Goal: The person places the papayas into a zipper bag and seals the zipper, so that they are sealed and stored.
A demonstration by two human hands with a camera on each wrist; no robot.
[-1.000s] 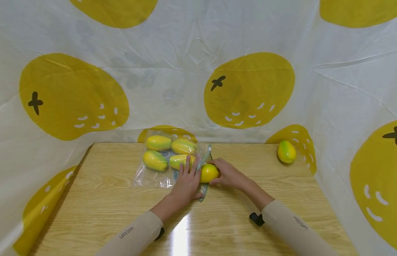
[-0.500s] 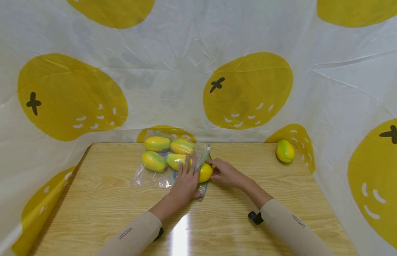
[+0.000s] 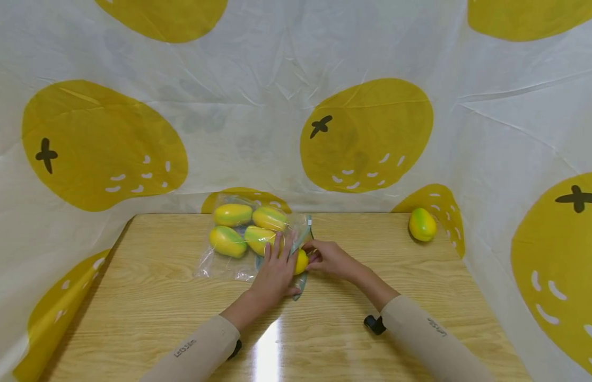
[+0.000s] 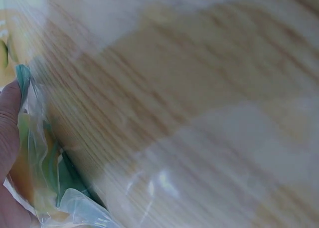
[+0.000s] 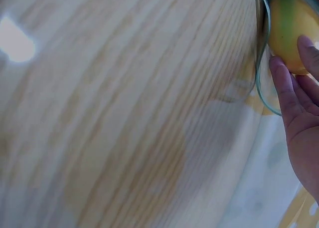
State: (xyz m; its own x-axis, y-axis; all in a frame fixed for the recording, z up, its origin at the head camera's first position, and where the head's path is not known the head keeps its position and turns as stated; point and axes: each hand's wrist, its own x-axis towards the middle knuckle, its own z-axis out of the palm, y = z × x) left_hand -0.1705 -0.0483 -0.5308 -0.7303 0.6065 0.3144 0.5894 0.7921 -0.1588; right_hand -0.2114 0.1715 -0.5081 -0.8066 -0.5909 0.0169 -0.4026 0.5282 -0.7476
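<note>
A clear zip bag (image 3: pixel 215 269) lies on the table with several yellow-green papayas inside, one of them a papaya (image 3: pixel 227 242) at the left. Over its mouth lies my left hand (image 3: pixel 272 273), fingers straight and spread, thumb by the green zip strip (image 3: pixel 303 244). At that mouth, one more papaya (image 3: pixel 301 262) is mostly inside, with only its rounded end showing past my left hand. My right hand (image 3: pixel 331 259) has thumb and fingertips on that end. The right wrist view shows the fingers (image 5: pixel 281 83) against the fruit, just beside the bag's green edge.
Another papaya (image 3: pixel 422 225) stands alone near the far right corner of the wooden table (image 3: pixel 372 329). White cloth (image 3: pixel 248 132) printed with big yellow fruit hangs behind and along both sides.
My right hand has moved left, pushing the papaya further into the bag's mouth, so less of it shows. My left hand stays on the bag. The whole head view has shifted slightly.
</note>
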